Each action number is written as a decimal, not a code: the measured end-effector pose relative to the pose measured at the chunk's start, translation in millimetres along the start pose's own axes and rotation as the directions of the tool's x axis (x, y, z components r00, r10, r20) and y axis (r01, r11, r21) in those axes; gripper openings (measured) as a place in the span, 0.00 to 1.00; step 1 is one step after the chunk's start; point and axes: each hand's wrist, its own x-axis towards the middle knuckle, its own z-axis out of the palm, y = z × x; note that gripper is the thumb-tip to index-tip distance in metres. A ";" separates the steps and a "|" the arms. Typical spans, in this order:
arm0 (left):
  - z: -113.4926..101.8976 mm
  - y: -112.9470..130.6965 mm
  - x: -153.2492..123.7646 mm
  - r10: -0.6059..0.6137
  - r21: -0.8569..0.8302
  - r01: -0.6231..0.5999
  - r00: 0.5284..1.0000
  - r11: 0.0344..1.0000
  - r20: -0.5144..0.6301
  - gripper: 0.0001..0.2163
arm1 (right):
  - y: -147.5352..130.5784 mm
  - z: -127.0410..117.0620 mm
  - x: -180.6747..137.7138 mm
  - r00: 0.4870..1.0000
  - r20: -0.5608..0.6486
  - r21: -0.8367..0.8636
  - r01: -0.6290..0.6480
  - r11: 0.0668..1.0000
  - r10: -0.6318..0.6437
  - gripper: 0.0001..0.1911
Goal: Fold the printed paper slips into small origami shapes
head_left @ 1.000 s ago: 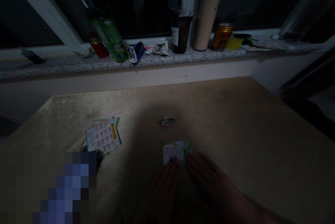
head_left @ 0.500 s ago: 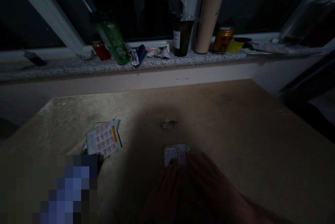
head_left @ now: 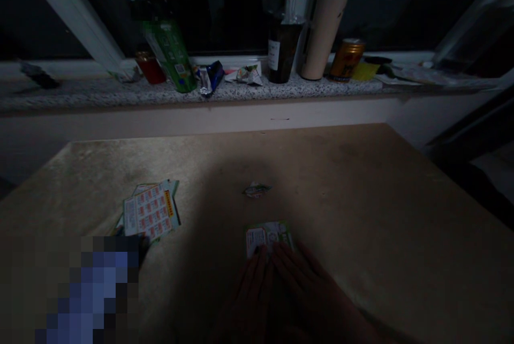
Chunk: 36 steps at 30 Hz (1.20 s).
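Observation:
A small printed card [head_left: 257, 232] with white, green and purple areas lies on the table in my shadow. Flat on its near part, fingers stretched out, rests my left hand [head_left: 251, 285]. Beside it my right hand [head_left: 303, 279] also lies flat, its fingertips on the card's near right part. The fingertips of both hands almost meet, and they hide the card's lower edge. Just beyond the card is a small folded or crumpled scrap of printed paper [head_left: 257, 189].
A loose stack of printed cards [head_left: 150, 212] lies at the left, near a blurred-out patch. On the granite sill [head_left: 236, 95] stand a green bottle [head_left: 174, 60], a dark cup with a straw [head_left: 284, 49], a pinkish tube [head_left: 329, 22], an orange can [head_left: 347, 60] and crumpled wrappers [head_left: 211, 77].
My right hand has slid left on the card, toward my left hand, uncovering the card's upper right corner. The left hand stays flat on it. The view has shifted slightly.

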 end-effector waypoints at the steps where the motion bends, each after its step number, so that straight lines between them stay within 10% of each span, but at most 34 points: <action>1: 0.3 -0.5 -1.4 -0.005 -0.001 0.005 1.000 1.000 -0.009 0.29 | 0.6 0.3 -0.1 1.000 -0.006 0.002 -0.003 1.000 0.003 0.43; 9: 25.7 -4.0 -14.0 -0.024 0.074 0.040 0.978 0.996 -0.208 0.26 | 0.6 -1.4 -0.6 1.000 -0.031 0.035 0.002 0.999 -0.001 0.42; 21: 2.1 5.2 -6.6 -0.119 0.009 0.119 0.992 0.993 -0.041 0.30 | -2.1 -7.6 0.4 0.999 0.007 0.048 -0.041 0.998 0.041 0.41; 36: 28.2 4.3 -11.7 -0.077 0.109 0.100 0.978 0.989 -0.194 0.26 | 3.8 -12.0 -8.1 0.996 -0.073 -0.025 -0.054 0.998 0.053 0.34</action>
